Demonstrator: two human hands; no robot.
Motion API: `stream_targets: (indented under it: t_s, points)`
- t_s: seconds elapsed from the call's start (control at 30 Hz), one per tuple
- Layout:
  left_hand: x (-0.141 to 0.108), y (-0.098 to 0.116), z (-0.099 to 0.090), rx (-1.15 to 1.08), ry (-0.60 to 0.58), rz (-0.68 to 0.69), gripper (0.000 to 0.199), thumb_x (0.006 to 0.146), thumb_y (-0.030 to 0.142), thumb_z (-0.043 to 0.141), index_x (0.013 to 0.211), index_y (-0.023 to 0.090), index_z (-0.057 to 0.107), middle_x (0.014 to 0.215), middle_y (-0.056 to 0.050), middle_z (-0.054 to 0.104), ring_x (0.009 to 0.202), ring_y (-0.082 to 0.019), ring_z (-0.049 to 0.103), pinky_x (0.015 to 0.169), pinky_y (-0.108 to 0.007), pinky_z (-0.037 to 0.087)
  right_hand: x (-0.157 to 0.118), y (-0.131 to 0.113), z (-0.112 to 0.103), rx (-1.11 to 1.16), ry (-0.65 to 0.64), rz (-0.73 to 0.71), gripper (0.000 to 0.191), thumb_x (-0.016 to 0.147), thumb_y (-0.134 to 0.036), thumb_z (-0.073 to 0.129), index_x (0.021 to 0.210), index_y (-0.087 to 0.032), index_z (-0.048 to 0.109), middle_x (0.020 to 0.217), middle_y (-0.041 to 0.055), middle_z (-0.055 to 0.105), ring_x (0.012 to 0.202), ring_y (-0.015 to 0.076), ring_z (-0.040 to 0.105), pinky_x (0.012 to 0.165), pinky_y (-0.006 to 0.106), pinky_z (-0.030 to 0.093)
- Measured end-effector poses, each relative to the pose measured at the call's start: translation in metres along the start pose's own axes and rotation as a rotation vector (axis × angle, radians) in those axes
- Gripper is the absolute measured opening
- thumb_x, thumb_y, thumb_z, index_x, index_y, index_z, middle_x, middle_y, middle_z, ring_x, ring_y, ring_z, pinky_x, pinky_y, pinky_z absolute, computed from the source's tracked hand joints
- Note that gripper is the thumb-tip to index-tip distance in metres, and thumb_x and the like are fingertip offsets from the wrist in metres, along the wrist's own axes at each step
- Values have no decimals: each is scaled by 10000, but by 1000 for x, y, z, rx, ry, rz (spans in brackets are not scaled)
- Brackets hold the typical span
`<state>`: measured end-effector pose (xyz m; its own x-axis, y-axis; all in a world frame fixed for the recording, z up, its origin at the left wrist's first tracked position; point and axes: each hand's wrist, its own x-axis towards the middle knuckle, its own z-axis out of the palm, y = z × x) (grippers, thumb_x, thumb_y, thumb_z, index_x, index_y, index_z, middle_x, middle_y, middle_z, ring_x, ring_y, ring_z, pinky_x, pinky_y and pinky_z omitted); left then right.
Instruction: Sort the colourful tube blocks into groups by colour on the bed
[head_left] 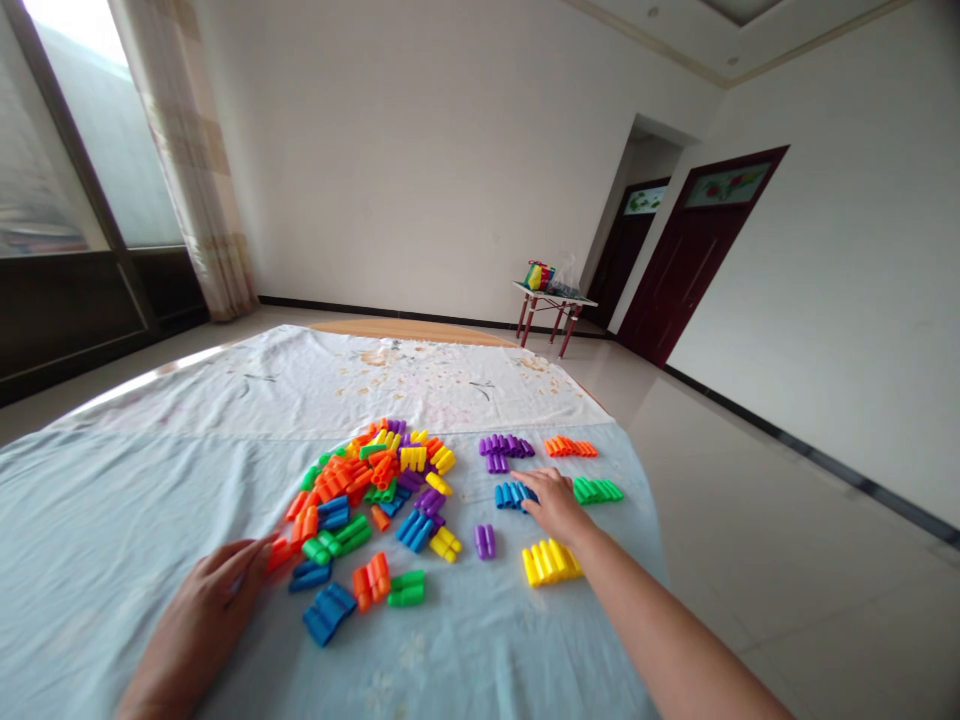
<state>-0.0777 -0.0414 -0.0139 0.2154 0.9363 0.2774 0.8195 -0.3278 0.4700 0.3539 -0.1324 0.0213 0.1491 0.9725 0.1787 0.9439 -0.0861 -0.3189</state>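
My right hand [556,503] reaches over a short row of blue plastic tube pieces [511,495], thumb at the near ends and fingers at the far ends, covering the row's right part. With fingers stretched out, my left hand [214,590] rests low on the cloth, its fingertips against an orange tube piece [280,553] at the edge of a mixed pile. That pile holds orange pieces [341,480], green pieces [352,535], yellow pieces [413,459] and blue pieces [415,531]. A purple pair [485,542] lies between the pile and my right hand.
Around my right hand lie a purple group [506,446], an orange row [571,447], a green row [598,491] and a yellow row [551,562]. A cloth [465,650] covers the round table. A small table [555,296] with bags stands by the far wall.
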Motion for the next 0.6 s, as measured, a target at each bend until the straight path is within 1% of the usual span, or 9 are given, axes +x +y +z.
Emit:
stream_targets:
  t_s: [0.13,0.2,0.27,0.33,0.4,0.47,0.6]
  points:
    - [-1,-3,3,16,22,2,474,809,488,325,983,202,661,1066,-85,643,948,-216,609,869,-320,464,-4,-5,-3,5,26,-22,464,745,-97,571,1170,-283,583,1126,32,641,1082,234,497,902,413,362]
    - [-1,-1,3,18,13,-5,476,817,485,320,1004,202,654,1069,-81,640,959,-215,604,876,-316,458,-8,-12,-5,9,44,-40,442,767,-105,550,1177,-268,577,1163,38,623,1109,234,479,923,425,354]
    - [-1,3,2,12,-1,-13,490,822,488,313,1020,190,648,1074,-86,636,964,-212,597,881,-310,453,-15,-24,-5,46,75,-94,412,798,-123,524,1186,-254,569,1192,40,605,1133,224,460,955,426,341]
    - [-1,7,-1,5,-7,-16,503,824,492,309,1027,179,646,1083,-93,631,966,-207,590,886,-304,446,-25,-42,-2,133,99,-183,386,824,-135,498,1188,-244,565,1183,40,608,1128,210,462,972,420,344]
    - [-2,11,-4,-3,-12,-14,502,825,494,311,1018,177,649,1073,-92,635,957,-199,590,882,-293,445,-37,-63,7,247,101,-271,371,837,-140,486,1189,-231,561,1154,45,620,1104,200,476,965,408,370]
    - [-3,13,-6,-2,-14,-12,483,831,486,316,1010,188,651,1060,-81,642,949,-186,592,873,-278,446,-49,-83,20,340,78,-326,364,845,-146,485,1194,-225,553,1127,49,628,1080,190,491,949,393,399]
    - [-6,14,-7,19,6,-16,451,840,459,335,1017,186,648,1067,-73,644,952,-181,595,871,-267,443,-67,-114,50,438,64,-346,384,836,-179,530,1212,-257,534,1111,48,621,1074,195,499,955,403,410]
